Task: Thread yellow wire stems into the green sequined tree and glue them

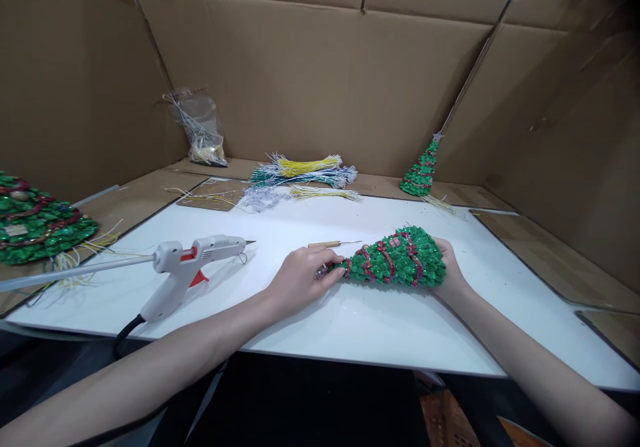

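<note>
White glue gun point(179, 270) on the white board point(345, 327); left hand point(306, 279) pinching the tip of the sideways green tree point(395, 258), above the board; right hand point(450, 267) grasping its base.

Head camera: the only view, worn on the head
Facing: forward and down across the worktop point(350, 330)
Near: forearms point(175, 360), cut by the frame
Far: cardboard wall point(280, 67) behind the worktop
</note>
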A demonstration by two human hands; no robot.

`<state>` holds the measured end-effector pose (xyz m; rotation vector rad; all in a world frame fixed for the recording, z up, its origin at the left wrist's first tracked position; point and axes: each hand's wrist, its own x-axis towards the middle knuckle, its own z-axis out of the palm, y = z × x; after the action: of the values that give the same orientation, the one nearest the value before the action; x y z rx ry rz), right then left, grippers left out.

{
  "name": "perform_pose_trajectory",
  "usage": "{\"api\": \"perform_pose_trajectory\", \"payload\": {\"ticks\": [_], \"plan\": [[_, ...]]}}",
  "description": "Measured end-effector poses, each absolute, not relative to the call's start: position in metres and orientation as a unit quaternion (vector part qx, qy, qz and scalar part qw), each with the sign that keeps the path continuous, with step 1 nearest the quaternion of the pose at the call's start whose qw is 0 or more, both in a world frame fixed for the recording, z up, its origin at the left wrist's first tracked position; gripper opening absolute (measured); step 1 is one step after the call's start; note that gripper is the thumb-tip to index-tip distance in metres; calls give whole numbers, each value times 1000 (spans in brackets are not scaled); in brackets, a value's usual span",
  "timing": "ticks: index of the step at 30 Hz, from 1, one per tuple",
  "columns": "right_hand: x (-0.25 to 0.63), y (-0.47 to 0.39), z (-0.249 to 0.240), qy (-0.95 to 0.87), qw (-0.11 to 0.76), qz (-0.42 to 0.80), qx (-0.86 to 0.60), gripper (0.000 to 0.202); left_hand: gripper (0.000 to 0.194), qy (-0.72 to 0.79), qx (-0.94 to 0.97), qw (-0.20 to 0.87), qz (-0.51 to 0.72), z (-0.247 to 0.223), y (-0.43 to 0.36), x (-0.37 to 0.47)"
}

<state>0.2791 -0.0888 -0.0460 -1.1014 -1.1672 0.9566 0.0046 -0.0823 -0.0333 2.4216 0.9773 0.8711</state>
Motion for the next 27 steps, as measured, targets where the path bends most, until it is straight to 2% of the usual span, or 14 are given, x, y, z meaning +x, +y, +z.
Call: {"api": "perform_pose_trajectory", "payload": {"ticks": [5, 10, 16, 27], "plan": [[286, -88, -48, -546, 574, 381, -477, 1, 21, 349, 867, 182, 306, -32, -83, 4], [297, -86, -48, -586, 560, 333, -481, 4, 26, 346, 867, 176, 311, -31, -84, 4], [310, -83, -51, -595, 564, 325, -472, 17, 25, 355, 862, 185, 312, -30, -85, 4], [317, -78, -51, -649, 537, 256, -474, 16, 22, 367, 853, 177, 325, -29, -84, 2]]}}
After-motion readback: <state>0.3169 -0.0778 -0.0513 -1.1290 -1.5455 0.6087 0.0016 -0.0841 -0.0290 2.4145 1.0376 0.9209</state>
